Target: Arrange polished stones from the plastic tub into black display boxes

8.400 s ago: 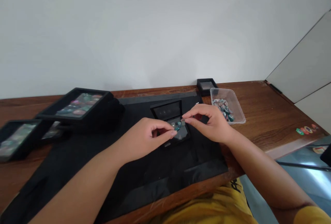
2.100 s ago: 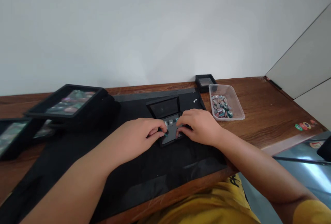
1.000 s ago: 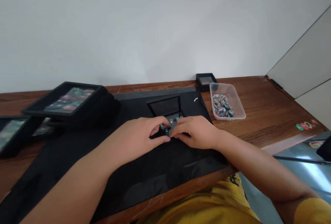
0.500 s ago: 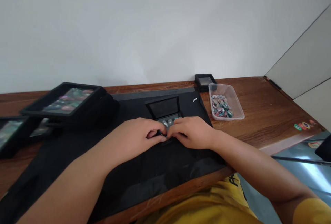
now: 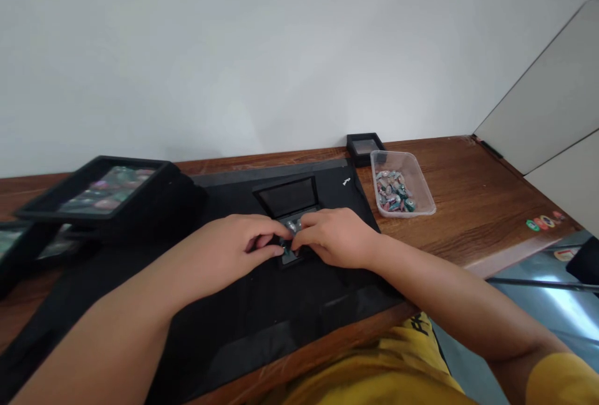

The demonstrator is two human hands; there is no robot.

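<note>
A small black box lies on the black mat with its windowed lid raised toward the wall. Shiny silvery pieces sit inside it. My left hand is at the box's left side, thumb and fingers curled round a small dark green piece. From the right, my right hand reaches into the box with its fingers bent down beside that piece. Its fingertips are partly hidden, and whatever they grip cannot be made out.
Black windowed boxes with colourful pieces are stacked on the left. A clear plastic tub of wrapped-looking pieces stands right of the mat, by another black box. Round stickers mark the wooden table's right edge.
The view has shifted slightly. My fingertips are a little farther apart, and the green piece and the near part of the box's inside now show between them.
</note>
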